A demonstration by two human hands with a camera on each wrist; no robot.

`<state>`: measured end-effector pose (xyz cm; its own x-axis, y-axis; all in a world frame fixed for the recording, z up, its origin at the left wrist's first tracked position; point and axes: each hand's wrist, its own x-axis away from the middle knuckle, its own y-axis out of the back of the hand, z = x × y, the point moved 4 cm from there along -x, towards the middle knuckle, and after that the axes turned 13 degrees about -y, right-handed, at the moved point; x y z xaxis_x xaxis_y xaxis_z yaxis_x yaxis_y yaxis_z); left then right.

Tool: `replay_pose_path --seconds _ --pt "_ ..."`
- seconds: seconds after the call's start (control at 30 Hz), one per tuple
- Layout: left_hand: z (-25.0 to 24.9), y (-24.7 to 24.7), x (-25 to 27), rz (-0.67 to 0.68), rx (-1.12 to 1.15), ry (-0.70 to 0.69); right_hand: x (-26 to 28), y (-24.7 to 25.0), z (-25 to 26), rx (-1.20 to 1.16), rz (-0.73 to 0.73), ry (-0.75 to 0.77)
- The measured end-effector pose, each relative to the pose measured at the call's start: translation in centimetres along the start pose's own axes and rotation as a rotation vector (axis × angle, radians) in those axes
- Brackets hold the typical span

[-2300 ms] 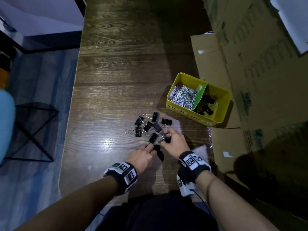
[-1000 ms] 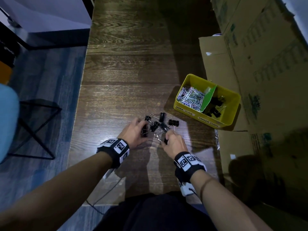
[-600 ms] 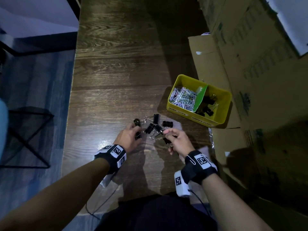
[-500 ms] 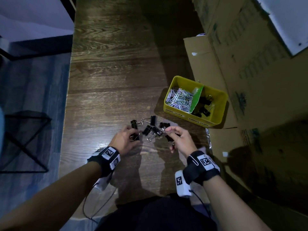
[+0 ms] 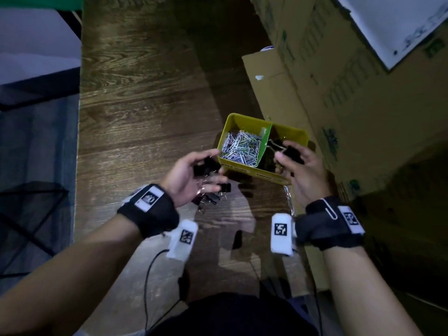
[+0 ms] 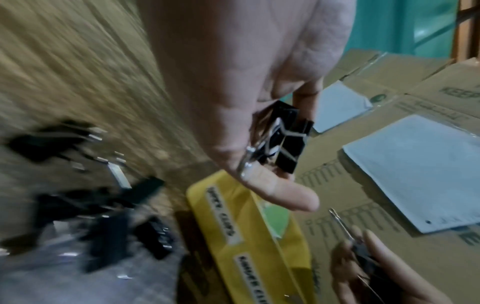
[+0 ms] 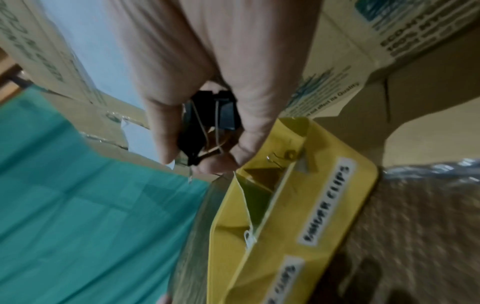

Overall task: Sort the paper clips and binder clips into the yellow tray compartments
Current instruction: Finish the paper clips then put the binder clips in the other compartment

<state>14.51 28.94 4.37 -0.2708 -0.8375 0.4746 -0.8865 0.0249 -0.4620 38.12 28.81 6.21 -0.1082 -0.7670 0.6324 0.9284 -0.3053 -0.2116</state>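
Observation:
The yellow tray (image 5: 242,121) stands on the wooden table, split by a green divider (image 5: 265,141). Its left compartment holds a heap of paper clips (image 5: 241,147); the right one is dark and partly hidden by my right hand. My right hand (image 5: 288,154) is raised over the right compartment and grips black binder clips (image 7: 213,119). My left hand (image 5: 201,168) hovers just left of the tray's front corner, gripping black binder clips (image 6: 283,139). More binder clips (image 5: 218,192) lie loose on the table below the left hand.
Cardboard boxes (image 5: 351,93) rise along the right side, close behind the tray. The table's left edge (image 5: 78,141) drops to a blue floor. A cable (image 5: 148,275) hangs from my left wrist near the table's front edge.
Both hands have lifted off the pile with binder clips in them. The right hand moved up over the tray's right compartment; the left hand rose toward the tray's front left corner.

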Motion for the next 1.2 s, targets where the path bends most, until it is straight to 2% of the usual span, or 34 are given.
replay_pose_path --seconds 0.1,0.3,0.53,0.73,0.87,0.97,1.07,1.2 --pt "-0.7 -5.2 -3.0 0.068 0.005 -0.005 -1.3 0.8 1.9 -0.048 -0.084 0.026" --pt "-0.3 -12.7 -7.9 0.048 -0.201 0.058 -4.7 1.2 2.4 0.090 -0.193 -0.067" --pt "-0.4 -15.0 -9.3 0.046 -0.264 0.052 -5.9 1.2 2.2 0.291 -0.143 -0.156" --pt "-1.1 -12.5 -9.0 0.077 -0.276 0.046 -4.7 0.0 3.1 0.354 -0.120 -0.098" --pt "-2.9 -8.0 -7.2 0.090 -0.395 -0.016 -2.7 -2.4 2.9 0.491 0.041 0.049" --pt "-3.9 -2.5 -5.4 0.008 -0.527 -0.045 -1.7 -4.4 0.6 0.636 0.189 0.083" --pt "-3.7 3.0 -3.2 -0.080 -0.788 -0.099 -1.5 -6.2 -2.8 0.916 0.282 0.070" --pt "-1.2 7.7 -0.4 0.012 -1.502 -0.199 -2.1 -8.1 -7.5 1.455 0.253 0.192"
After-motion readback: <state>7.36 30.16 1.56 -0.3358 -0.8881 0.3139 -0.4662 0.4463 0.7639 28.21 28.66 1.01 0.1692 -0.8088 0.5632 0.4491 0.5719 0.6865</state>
